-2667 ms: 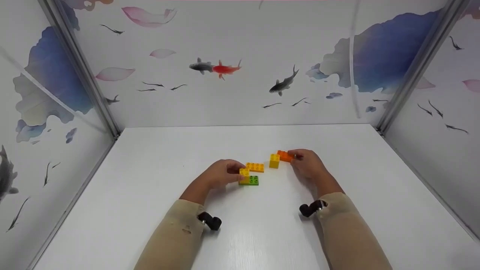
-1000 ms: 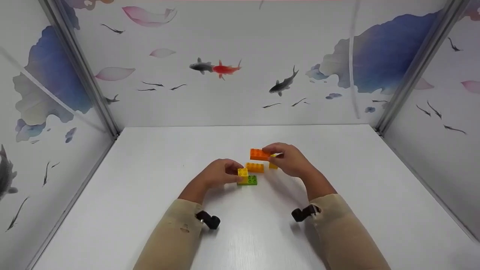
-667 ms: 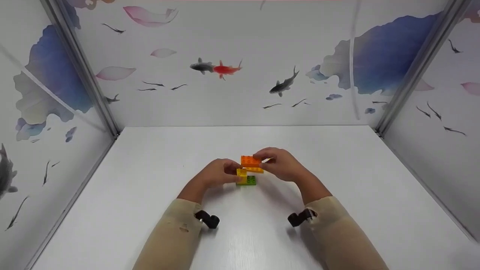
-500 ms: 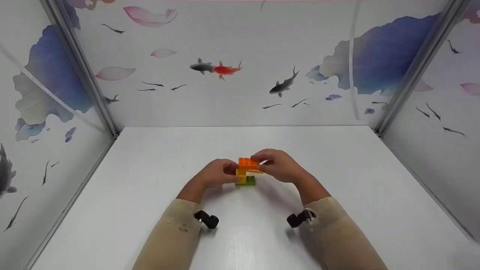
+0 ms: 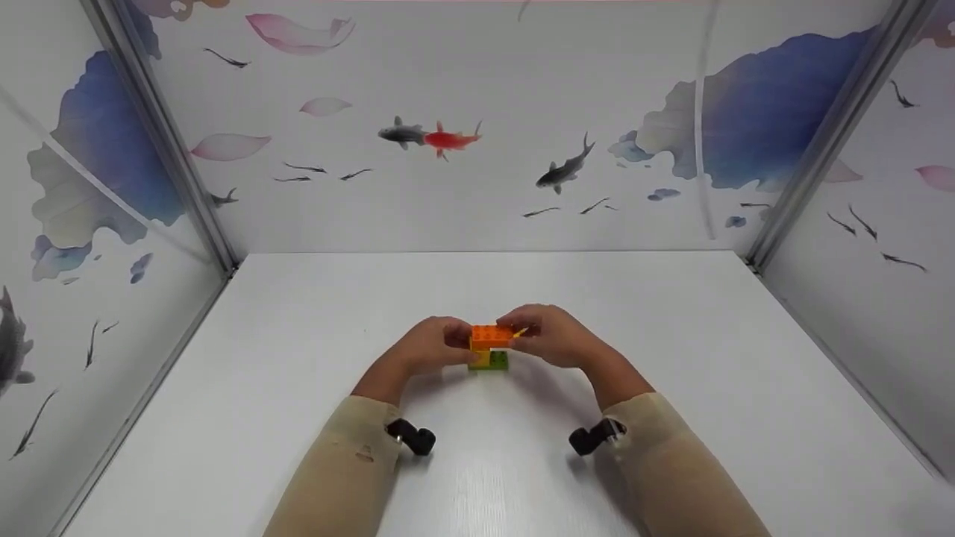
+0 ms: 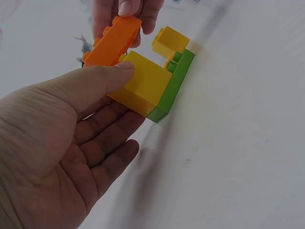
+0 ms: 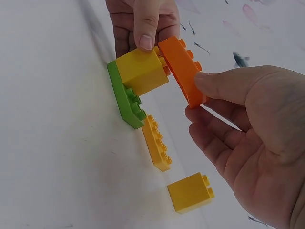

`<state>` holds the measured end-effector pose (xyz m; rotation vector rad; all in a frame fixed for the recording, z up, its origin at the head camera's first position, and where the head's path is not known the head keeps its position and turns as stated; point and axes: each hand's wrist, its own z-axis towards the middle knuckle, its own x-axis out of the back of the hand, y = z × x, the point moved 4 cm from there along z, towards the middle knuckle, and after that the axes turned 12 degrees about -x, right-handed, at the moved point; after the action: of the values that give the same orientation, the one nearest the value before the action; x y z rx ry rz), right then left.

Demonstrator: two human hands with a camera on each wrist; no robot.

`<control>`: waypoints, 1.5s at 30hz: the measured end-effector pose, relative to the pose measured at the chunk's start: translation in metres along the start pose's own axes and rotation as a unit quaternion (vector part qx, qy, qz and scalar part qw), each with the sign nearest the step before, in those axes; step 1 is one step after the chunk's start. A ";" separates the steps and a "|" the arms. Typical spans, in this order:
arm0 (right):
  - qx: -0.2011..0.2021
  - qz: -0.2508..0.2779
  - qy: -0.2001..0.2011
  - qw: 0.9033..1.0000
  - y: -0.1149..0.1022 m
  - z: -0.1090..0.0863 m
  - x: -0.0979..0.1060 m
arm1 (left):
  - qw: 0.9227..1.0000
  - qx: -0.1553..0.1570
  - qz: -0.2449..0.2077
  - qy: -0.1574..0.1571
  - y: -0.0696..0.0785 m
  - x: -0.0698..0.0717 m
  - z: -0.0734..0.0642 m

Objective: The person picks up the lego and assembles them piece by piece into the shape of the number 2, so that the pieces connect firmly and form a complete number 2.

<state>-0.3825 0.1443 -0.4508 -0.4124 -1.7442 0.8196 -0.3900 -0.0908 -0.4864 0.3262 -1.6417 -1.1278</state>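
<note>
My left hand (image 5: 429,347) grips a yellow building block (image 7: 143,71) between thumb and fingers. That block sits on one end of a green brick (image 7: 124,98), whose bare studs show at the other end. With thumb and fingers my right hand (image 5: 556,335) pinches an orange brick (image 7: 183,71) by its far end from the left hand. The orange brick is tilted over the yellow block, its near end right at the block's studs and the rest jutting past it. In the head view it covers the block's top.
On the white table (image 5: 477,462) lie a flat yellow-orange brick (image 7: 156,143) and a second yellow block (image 7: 190,192), both close behind the green brick. The right hand mostly hides them from the head camera. Printed panels (image 5: 477,209) wall in the back and sides.
My right hand has picked up the orange brick from the right, carried it left past the loose pieces and lowered it onto the yellow block's top. The left hand has kept its grip.
</note>
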 end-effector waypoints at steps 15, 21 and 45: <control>0.026 -0.007 -0.009 1.000 -0.001 -0.001 -0.003 | 1.000 -0.025 -0.007 0.009 0.002 -0.001 -0.001; 0.032 -0.017 -0.004 0.999 -0.002 -0.001 -0.003 | 0.999 -0.033 -0.013 0.026 0.006 0.000 0.000; 0.071 -0.013 -0.001 0.997 -0.001 -0.001 -0.002 | 0.996 -0.064 -0.042 0.051 0.005 0.002 0.001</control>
<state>-0.3806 0.1423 -0.4513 -0.2940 -1.6786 0.9189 -0.3902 -0.0894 -0.4815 0.3664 -1.4706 -1.2538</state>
